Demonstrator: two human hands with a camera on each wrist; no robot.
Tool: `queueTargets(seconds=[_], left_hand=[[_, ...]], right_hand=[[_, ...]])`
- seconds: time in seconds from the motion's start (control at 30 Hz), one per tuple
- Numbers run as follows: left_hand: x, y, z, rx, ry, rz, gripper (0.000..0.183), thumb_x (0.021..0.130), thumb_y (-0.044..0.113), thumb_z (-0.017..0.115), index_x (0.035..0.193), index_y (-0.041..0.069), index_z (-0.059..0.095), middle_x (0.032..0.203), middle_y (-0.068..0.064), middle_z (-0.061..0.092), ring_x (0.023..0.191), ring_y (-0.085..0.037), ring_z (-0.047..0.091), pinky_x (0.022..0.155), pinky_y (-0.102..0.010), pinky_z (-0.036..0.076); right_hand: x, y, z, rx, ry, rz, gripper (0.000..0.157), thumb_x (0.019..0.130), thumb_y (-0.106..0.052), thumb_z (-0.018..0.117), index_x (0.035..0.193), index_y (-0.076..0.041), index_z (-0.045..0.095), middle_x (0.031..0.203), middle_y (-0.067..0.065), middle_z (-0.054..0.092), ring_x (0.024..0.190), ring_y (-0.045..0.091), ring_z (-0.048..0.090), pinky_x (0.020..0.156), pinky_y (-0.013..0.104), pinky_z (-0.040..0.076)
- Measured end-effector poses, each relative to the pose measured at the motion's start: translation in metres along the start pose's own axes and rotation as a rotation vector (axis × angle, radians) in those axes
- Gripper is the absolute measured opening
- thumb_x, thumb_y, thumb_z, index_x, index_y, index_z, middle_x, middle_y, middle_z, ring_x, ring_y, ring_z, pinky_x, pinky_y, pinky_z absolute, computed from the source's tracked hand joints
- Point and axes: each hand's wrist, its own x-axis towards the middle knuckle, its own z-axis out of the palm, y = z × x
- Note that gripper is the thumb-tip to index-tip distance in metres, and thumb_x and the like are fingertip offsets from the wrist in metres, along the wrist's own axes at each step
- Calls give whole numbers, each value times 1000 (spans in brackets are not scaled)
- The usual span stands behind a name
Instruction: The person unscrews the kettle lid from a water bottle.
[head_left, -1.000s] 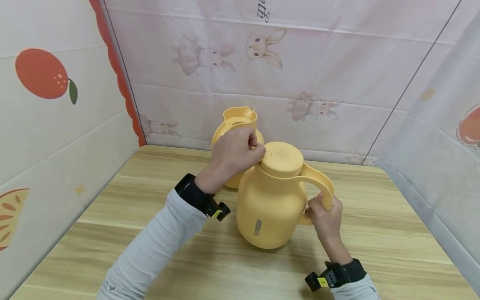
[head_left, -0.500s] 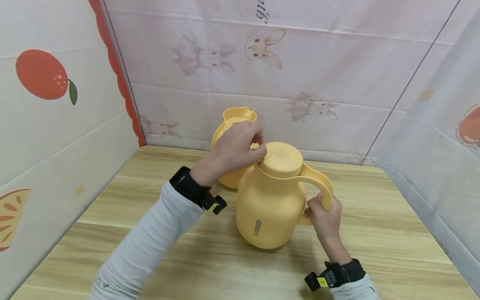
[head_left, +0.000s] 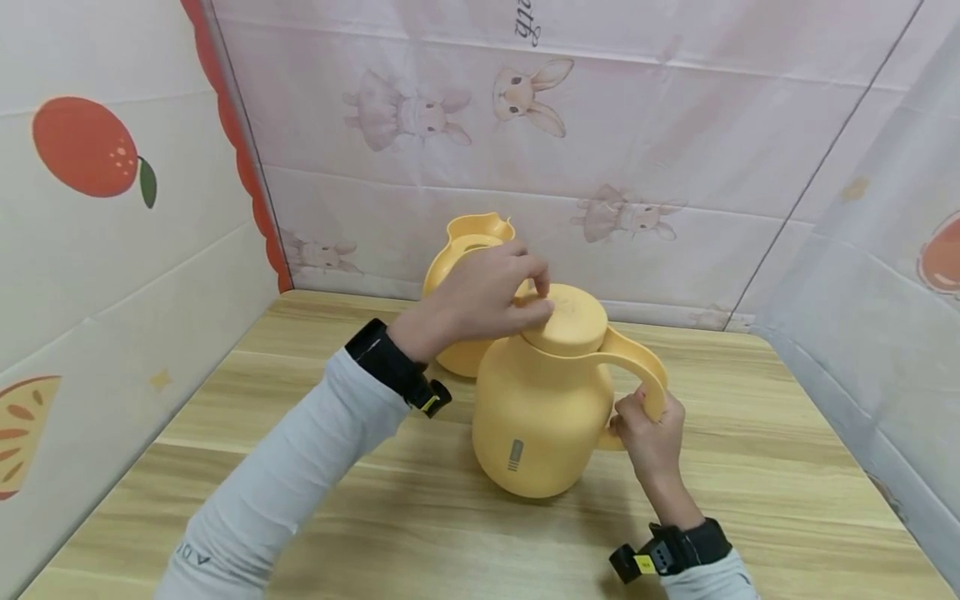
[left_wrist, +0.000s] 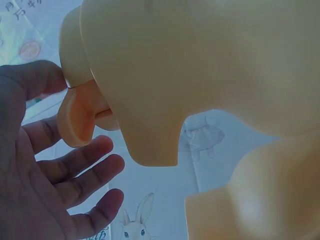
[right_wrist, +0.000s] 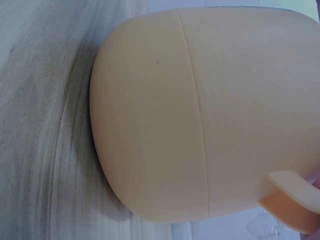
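Observation:
A yellow thermos jug (head_left: 543,417) stands upright on the wooden table. My right hand (head_left: 652,429) grips its handle (head_left: 637,354) low down on the right side. My left hand (head_left: 498,287) is at the round lid (head_left: 573,321), with the thumb on the lid's top. In the left wrist view a small raised flap (left_wrist: 75,120) of the lid lies between that thumb and the index finger, which pinch it; the other fingers curve loosely beside the spout (left_wrist: 155,145). The right wrist view shows the jug's base (right_wrist: 145,120) on the table.
A second yellow jug (head_left: 450,267) stands close behind on the left, partly hidden by my left hand, its top with a wavy rim. Printed cloth walls (head_left: 420,217) enclose the wooden table (head_left: 300,400) at the back and on both sides.
My left hand has moved slightly right across the lid. Its fingers have loosened from a tighter curl, and a flap now shows between them. The right hand and the jug have stayed put.

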Motion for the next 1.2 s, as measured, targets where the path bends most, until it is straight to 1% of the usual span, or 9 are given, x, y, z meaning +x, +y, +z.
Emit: queueTargets(seconds=[0.13,0.3,0.43,0.6,0.77,0.87,0.93,1.03,1.2], left_hand=[[4,0,0,4,-67,-3,26,79,40,56,92,18,62,90,-2,55,73,-13,46,62,-28,42],[8,1,-2,-31,-158,18,41,78,50,57,105,20,61,101,-1,51,84,-12,45,70,-29,42],[13,1,-1,-59,-224,38,48,76,52,59,112,21,60,107,-1,51,93,-13,45,78,-31,42],[21,3,1,-120,-279,65,52,74,50,64,116,21,58,114,-2,52,101,-14,45,87,-32,39],[26,8,3,-108,-333,43,64,67,54,68,122,25,54,117,3,51,100,-9,44,85,-28,39],[27,11,8,-102,-377,25,71,64,58,70,125,26,52,122,5,50,102,-7,44,83,-26,40],[27,12,11,-115,-392,21,72,64,58,70,126,26,52,124,6,50,103,-7,43,83,-25,40],[28,11,14,-134,-394,13,71,65,56,71,126,26,52,127,5,50,106,-5,42,84,-25,40],[29,12,13,-128,-404,-18,68,65,54,72,124,26,53,129,5,49,106,-5,42,83,-25,40]], right_hand=[[-1,0,1,14,-1,-9,21,72,15,42,57,2,36,39,-2,38,35,12,35,39,19,44],[-2,0,2,22,-1,1,21,72,15,42,58,2,36,40,-2,38,35,12,35,39,19,43],[-2,0,2,21,-2,9,21,73,15,42,58,1,36,40,-2,38,35,12,35,39,20,42],[-3,0,1,16,6,0,20,73,15,42,58,3,36,40,-1,39,35,13,36,38,20,43],[-3,0,0,-2,16,1,19,73,15,42,58,4,37,40,-1,40,35,13,37,38,20,43],[-3,0,-1,-14,27,5,19,73,14,42,58,3,37,40,0,41,35,14,39,38,19,44],[-3,0,-1,-14,29,5,20,73,14,42,57,3,38,40,0,41,35,14,39,38,19,44],[-3,0,-1,4,15,-2,21,74,14,43,58,3,36,40,0,41,35,14,38,39,20,44],[-3,-1,0,2,6,-14,20,74,14,43,58,3,36,41,-1,40,36,13,38,39,19,44]])
